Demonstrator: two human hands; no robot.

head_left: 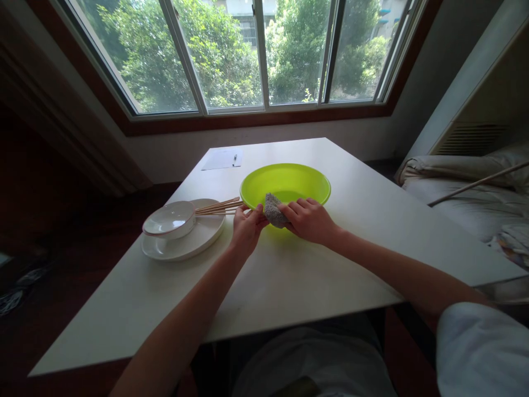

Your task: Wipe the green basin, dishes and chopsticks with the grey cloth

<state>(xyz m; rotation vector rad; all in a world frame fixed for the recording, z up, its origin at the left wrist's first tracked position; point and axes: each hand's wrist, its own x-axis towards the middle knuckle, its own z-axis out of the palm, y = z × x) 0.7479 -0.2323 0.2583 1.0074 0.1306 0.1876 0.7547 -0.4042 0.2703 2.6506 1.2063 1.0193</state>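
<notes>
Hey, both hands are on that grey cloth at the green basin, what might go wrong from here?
First, the left hand sits right beside the chopsticks lying loose across the plate; a nudge might roll them onto the table. Second, together with the right hand it holds the cloth at the near edge of the basin; pressing down there might tip it.

two bare hands, the left hand point(247, 227) and the right hand point(308, 220), run into bare forearms. a loose white short sleeve of soft cloth point(481, 347) covers the right upper arm. lower down, a light grey-white garment point(314, 358) covers the lap.
</notes>
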